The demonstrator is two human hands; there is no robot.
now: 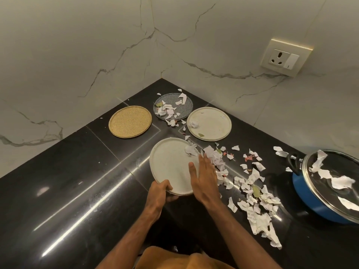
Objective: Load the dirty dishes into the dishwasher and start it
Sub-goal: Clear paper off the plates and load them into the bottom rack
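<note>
Gripping the near rim of a round, matte white plate (171, 164), the left hand (159, 193) is tilting it above the glossy black counter (77, 191); the right hand (204, 181), fingers straight, is lying flat against its right side beside torn paper scraps (250, 191).

Head cam, close, down at counter (58, 191).

On my feed the left forearm (134, 232) and right forearm (235, 230) come in from six o'clock, both bare all the way to the frame's edge. The left hand (159, 193) and right hand (204, 179) are bare as well. At six o'clock, along the bottom edge, I see folded mustard-yellow cloth (174, 259); its cut is hidden.
</note>
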